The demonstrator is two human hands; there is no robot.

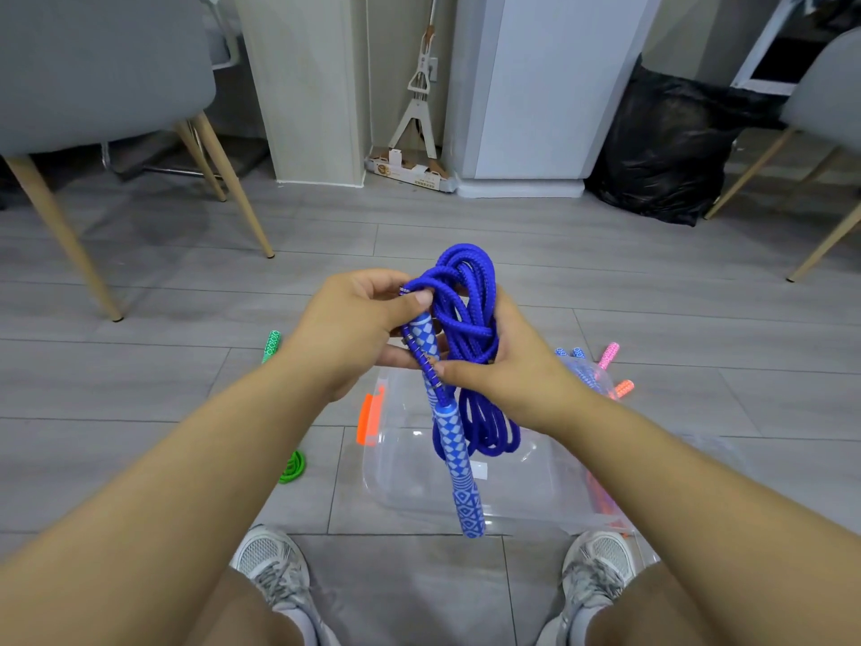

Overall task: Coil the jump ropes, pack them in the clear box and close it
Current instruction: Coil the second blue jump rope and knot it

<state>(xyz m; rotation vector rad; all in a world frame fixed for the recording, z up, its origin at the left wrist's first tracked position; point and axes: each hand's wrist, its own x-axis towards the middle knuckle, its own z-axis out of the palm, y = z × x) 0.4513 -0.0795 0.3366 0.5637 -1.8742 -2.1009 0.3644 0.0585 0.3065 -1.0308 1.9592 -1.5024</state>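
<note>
While the coiled blue jump rope [466,291] is hanging above the clear box [405,482] on the floor, the left hand [354,328] is pinching its upper handle [421,335] under the thumb. The right hand [508,366] is gripping the loops and pinching the rope just above the lower handle [459,463]. A green jump rope [292,466] is lying left of the box.

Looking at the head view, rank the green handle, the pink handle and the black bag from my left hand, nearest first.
1. The green handle, on the floor just left of the left hand.
2. The pink handle, on the floor past the right hand.
3. The black bag, far back on the right.
</note>
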